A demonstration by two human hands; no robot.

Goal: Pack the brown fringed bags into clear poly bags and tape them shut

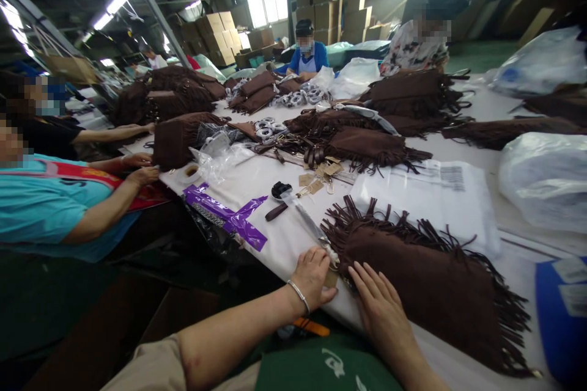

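A dark brown fringed bag [417, 275] lies flat on the table right in front of me, its fringe spread along the far side and the right end. My right hand [378, 299] rests on its near left corner with the fingers stretched out. Beside that corner, my left hand [314, 275] has its fingers curled and its thumb bent towards them. A small tan cardboard tag [331, 279] shows between the left thumb and fingers. Just beyond the left fingertips sit a metal clasp [334, 256] and a clear plastic strip, close to the bag's left end.
Purple tape [229, 217] runs along the table edge at left. A black roll [281, 189], loose tags [316, 180], clear plastic bags [545, 180] and piles of brown fringed bags [367, 143] cover the table. Co-workers sit at left and across; an orange-handled tool [312, 326] lies below my left wrist.
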